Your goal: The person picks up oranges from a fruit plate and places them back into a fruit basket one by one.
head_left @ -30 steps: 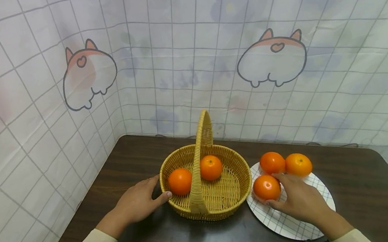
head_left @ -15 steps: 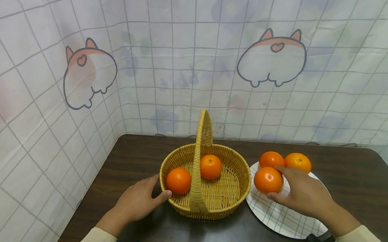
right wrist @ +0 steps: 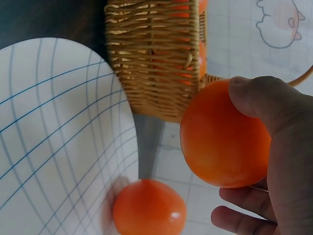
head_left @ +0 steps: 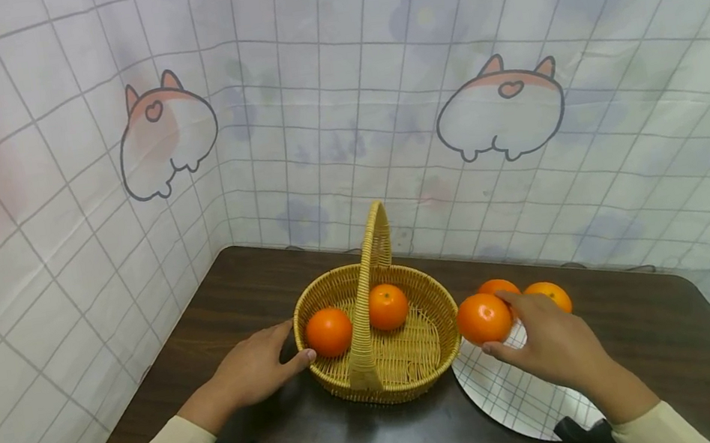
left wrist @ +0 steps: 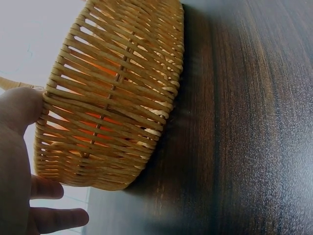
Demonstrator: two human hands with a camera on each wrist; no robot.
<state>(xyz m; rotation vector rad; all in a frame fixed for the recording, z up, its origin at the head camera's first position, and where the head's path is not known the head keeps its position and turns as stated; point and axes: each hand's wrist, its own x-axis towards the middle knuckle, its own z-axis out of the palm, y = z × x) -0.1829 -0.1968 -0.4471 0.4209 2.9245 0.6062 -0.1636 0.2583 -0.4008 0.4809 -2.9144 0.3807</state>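
My right hand [head_left: 559, 340] grips an orange [head_left: 484, 318] between thumb and fingers, raised above the left part of a white plate [head_left: 509, 396] with a grid pattern. In the right wrist view this orange [right wrist: 222, 134] hangs clear of the plate, close to the basket's side. My left hand [head_left: 253, 368] holds the left end of a yellow wicker basket [head_left: 439, 315], its thumb at the rim and its fingers along the outside, partly hidden. Inside the basket, one orange [head_left: 329, 332] lies left of the arched handle [head_left: 361, 342] and another orange [head_left: 387, 307] lies just right of it.
Two more oranges sit at the plate's far side: one orange [head_left: 499, 285] partly behind the held one, and a lighter orange [head_left: 551, 294] to its right. A dark wooden table [head_left: 672, 343] carries everything. A white gridded curtain [head_left: 378, 97] hangs behind and at the left.
My right hand has lifted the orange off the plate and brought it up and slightly left, toward the basket. My left hand and the basket have stayed in place.
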